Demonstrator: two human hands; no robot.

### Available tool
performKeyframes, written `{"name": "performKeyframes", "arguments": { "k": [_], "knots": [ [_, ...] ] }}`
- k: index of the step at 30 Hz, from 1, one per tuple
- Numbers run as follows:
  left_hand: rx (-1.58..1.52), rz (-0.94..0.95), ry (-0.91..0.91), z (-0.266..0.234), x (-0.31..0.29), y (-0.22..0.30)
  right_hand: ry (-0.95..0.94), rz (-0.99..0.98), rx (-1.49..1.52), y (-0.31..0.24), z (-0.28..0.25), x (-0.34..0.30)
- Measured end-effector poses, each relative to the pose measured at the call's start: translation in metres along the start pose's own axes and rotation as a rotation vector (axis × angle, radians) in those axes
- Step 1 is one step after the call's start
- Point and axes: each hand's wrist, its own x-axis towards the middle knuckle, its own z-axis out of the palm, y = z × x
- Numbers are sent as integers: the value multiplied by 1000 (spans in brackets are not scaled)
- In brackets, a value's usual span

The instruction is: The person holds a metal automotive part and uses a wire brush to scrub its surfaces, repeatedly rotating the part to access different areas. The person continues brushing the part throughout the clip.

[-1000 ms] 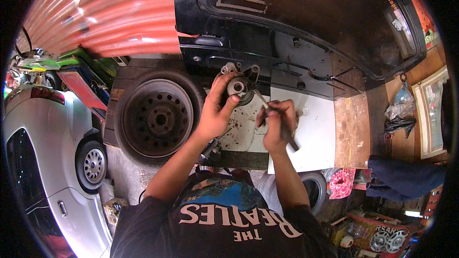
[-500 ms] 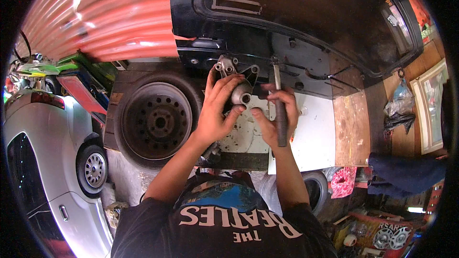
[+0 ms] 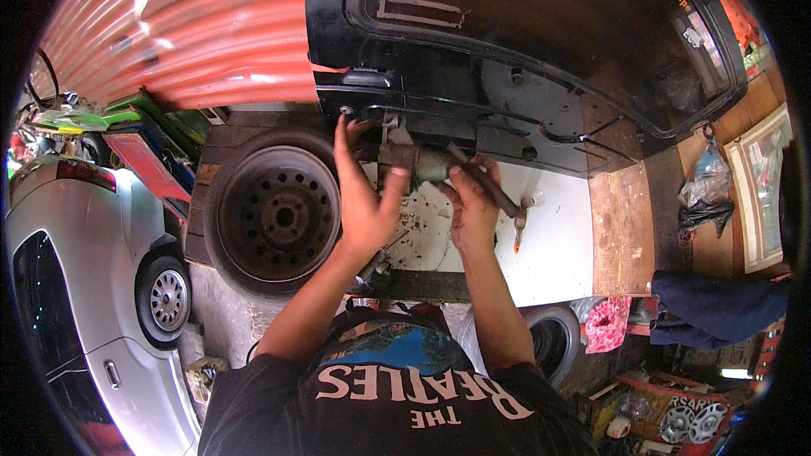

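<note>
The metal part has rolled over since half a second ago: then its round nose faced us, and now we see it lying sideways, its narrower end toward 3 o'clock and its bulkier end toward 9. We read that as the part being turned between the hands, so that its long side rather than its tip is on show to work on. The left hand, at 8 o'clock of the part, has loosened; its fingers are spread and reach toward 12, with the thumb standing apart beside the bulky end. That hand is smeared by motion, so we can't tell whether the thumb presses on the metal. The right hand, at 4 o'clock, has come in against the narrower end, its fingers closed around a dark-handled tool. The tool, upright before, now slants from 11 o'clock down to 4. As for looks, the part is dull grey and rounded along its length, darker and grimier at the bulky end, with a paler bracket jutting toward 12. It is held above the workbench, between a tyre on a steel wheel at 8 o'clock and a white board at 4, where a small paintbrush lies. A black car door stands at 12 to 2.
</note>
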Motion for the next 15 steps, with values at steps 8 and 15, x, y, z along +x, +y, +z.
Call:
{"name": "performKeyframes", "arguments": {
  "k": [8, 15],
  "knots": [
    [-671, -1180, -276, -27, -19, -56, 6, 52, -58, 54, -38, -25],
    [-855, -1069, -396, -14, 1, -58, -262, -360, -489, 23, -32, -16]
  ]
}}
